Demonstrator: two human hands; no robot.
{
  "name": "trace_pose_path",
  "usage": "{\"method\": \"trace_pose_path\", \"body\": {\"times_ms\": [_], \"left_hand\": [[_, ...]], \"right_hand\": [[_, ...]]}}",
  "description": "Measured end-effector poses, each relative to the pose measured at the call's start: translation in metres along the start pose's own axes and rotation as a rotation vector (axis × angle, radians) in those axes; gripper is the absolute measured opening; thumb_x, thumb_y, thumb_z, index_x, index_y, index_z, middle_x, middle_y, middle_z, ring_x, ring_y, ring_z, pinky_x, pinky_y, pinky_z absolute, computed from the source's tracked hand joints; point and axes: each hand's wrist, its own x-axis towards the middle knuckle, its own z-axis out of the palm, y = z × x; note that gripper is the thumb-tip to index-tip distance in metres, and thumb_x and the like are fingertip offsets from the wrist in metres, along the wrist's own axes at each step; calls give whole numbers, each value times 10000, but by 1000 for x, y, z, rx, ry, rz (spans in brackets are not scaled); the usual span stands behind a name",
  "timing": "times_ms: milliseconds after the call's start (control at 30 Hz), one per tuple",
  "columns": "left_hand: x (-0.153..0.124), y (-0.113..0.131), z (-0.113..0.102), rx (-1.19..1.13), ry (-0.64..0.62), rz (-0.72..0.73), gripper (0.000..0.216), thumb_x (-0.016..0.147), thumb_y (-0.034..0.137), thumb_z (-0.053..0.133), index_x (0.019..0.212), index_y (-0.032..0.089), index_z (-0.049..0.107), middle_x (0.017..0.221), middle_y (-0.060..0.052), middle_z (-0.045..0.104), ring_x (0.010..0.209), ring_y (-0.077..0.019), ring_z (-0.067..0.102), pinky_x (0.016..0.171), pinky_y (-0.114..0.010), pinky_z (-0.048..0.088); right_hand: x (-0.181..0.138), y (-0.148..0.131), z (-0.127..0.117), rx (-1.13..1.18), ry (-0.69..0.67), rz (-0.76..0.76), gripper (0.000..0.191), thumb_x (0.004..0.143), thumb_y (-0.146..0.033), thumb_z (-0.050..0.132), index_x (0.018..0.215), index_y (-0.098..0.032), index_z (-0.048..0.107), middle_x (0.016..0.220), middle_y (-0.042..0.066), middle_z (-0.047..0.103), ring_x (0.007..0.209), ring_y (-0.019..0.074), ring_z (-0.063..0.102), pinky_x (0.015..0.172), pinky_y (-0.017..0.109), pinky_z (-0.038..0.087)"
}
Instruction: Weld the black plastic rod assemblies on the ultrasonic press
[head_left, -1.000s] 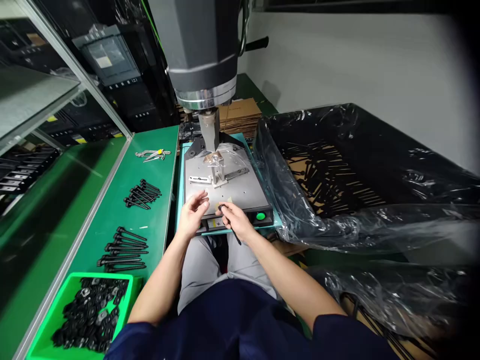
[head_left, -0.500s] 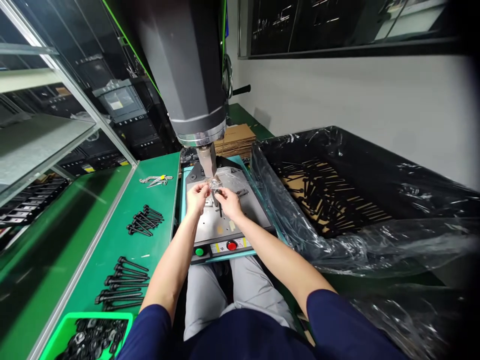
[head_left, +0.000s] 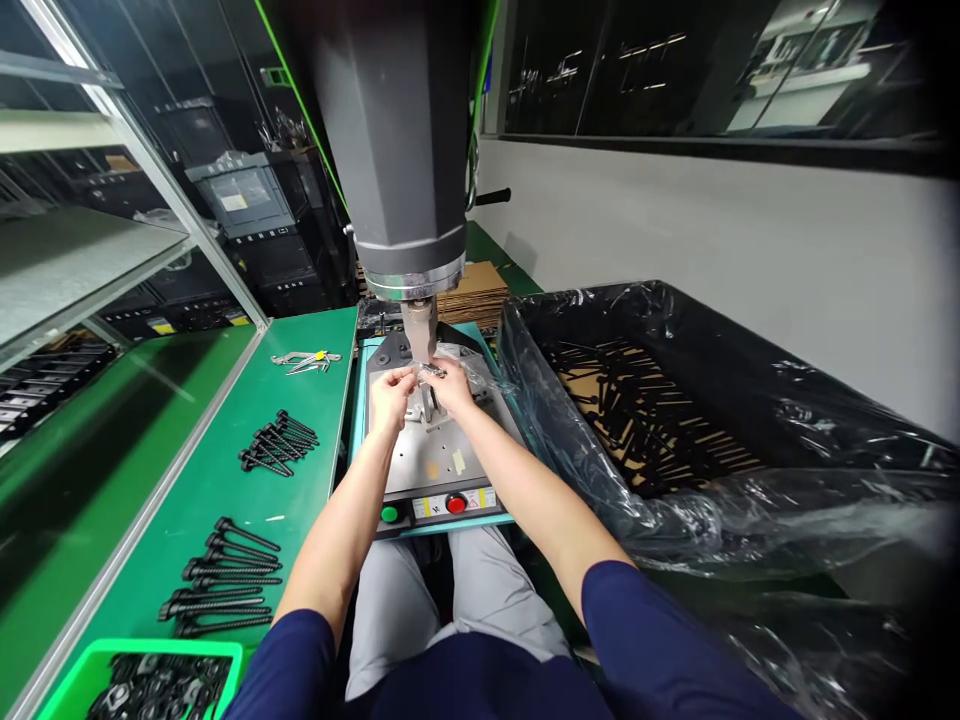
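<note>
2 hands [head_left: 390, 398], 2 btns [head_left: 388, 514], 1 press [head_left: 405, 150]

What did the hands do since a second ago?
The left hand and right hand moved forward from the plate's near edge to the fixture under the press horn, and meet there. The black rods on the green bench stayed put.

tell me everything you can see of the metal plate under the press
The plate is flat grey metal, matte, with small holes and a few pale patches. It lies level in a teal frame below the press horn. A small upright fixture stands on its far half, where the left hand and right hand meet. A green button and a red button sit just before its near edge.
</note>
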Motion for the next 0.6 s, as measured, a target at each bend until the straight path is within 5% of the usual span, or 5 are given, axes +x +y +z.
{"method": "trace_pose_path", "body": {"times_ms": [167, 333, 600], "left_hand": [[1, 1, -4, -10, 4, -3, 304, 509, 265, 808, 751, 115, 701, 643, -18, 652, 552, -91, 531, 568, -251, 407], [4, -2, -6, 2, 5, -15, 302, 525, 262, 812, 767, 119, 702, 658, -20, 659, 554, -93, 530, 578, -258, 417], [0, -5, -4, 53, -20, 26, 244, 556, 241, 781, 761, 129, 713, 635, -11, 647, 545, -90, 500, 566, -247, 400]], "right_hand": [[2, 1, -8, 71, -166, 61, 258, 733, -379, 699, 903, -185, 716, 907, 47, 716, 865, 219, 643, 887, 377, 490], [7, 3, -14, 57, -177, -21, 233, 757, -386, 663, 874, -196, 732, 1001, 63, 721, 965, 230, 646, 953, 384, 469], [-3, 8, -11, 145, -73, 149, 351, 718, -384, 713, 1023, -210, 723, 1148, 66, 708, 1088, 240, 627, 1001, 397, 465]]}}
